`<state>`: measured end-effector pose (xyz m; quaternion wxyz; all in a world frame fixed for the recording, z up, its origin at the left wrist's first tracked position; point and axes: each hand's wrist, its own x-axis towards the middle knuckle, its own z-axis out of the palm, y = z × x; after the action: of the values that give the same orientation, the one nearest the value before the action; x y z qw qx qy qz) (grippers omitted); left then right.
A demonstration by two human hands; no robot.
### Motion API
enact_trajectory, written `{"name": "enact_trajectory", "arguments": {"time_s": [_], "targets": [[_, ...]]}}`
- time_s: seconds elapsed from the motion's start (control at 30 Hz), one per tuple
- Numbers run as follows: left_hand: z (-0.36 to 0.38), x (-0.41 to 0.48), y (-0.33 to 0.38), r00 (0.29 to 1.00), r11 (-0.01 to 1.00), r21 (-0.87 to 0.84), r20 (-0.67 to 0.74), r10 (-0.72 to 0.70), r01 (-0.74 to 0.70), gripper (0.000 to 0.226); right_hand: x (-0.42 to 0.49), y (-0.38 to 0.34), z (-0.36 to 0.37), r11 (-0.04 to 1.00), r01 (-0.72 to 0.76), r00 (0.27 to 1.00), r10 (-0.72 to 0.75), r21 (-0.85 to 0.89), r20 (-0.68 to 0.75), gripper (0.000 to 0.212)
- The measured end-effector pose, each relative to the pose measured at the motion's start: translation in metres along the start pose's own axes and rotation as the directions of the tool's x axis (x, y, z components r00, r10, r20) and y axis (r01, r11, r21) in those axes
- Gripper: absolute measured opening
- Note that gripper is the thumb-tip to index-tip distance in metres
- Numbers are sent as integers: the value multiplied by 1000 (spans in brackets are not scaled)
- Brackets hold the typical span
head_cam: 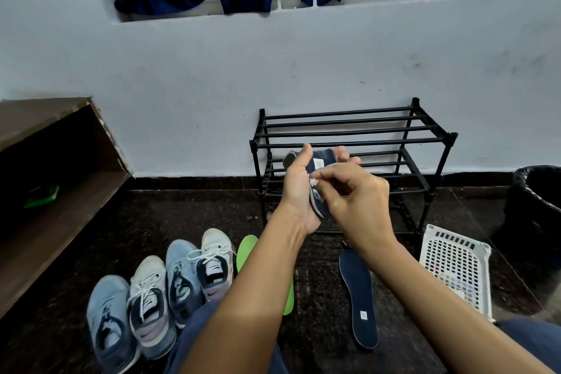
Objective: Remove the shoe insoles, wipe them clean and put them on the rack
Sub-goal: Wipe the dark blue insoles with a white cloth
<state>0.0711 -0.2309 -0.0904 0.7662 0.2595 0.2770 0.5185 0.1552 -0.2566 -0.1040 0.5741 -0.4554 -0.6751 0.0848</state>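
My left hand (299, 191) grips a navy insole (319, 161) upright in front of the black rack (349, 127). My right hand (355, 191) pinches a small white wipe (312, 182) against the insole's face. A second navy insole (359, 297) lies flat on the dark floor below my right forearm. A green insole (246, 250) lies on the floor, partly hidden by my left forearm. Several sneakers (182, 279), blue and white, stand in a row at the lower left.
A white perforated basket (458, 267) leans at the right of the rack. A black bin (537, 206) stands at the far right. A brown wooden shelf (60, 191) with a green item runs along the left. Dark clothes hang at the window above.
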Motion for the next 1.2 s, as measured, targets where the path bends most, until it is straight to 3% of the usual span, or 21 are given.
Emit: {"name": "enact_trajectory", "arguments": {"time_s": [0.07, 0.13, 0.23, 0.33, 0.4, 0.8, 1.2], "targets": [[0, 0, -1, 999, 999, 18, -2, -43, 43, 61, 1, 2, 2, 998, 39, 999, -41, -46, -32, 16], [-3, 2, 0, 997, 997, 8, 3, -76, 76, 61, 1, 2, 1, 1000, -11, 1000, 11, -15, -4, 17], [-9, 5, 6, 999, 993, -118, 27, -20, 23, 59, 1, -2, -3, 987, -156, 974, 148, 36, 174, 18], [-17, 11, 15, 998, 986, -162, 14, 54, -51, 59, -2, -3, -5, 981, -193, 931, 172, 34, 323, 18], [-20, 14, 17, 998, 985, -161, 16, 65, -61, 60, -3, -4, -6, 976, -213, 919, 182, 53, 349, 17], [-7, 6, 3, 1000, 997, -71, -2, -6, 6, 62, -8, -2, -3, 988, -135, 986, 126, 81, 107, 20], [-6, 2, 0, 999, 999, 18, 1, -50, 50, 63, -3, 1, 12, 987, 78, 990, -92, -139, -103, 20]]}}
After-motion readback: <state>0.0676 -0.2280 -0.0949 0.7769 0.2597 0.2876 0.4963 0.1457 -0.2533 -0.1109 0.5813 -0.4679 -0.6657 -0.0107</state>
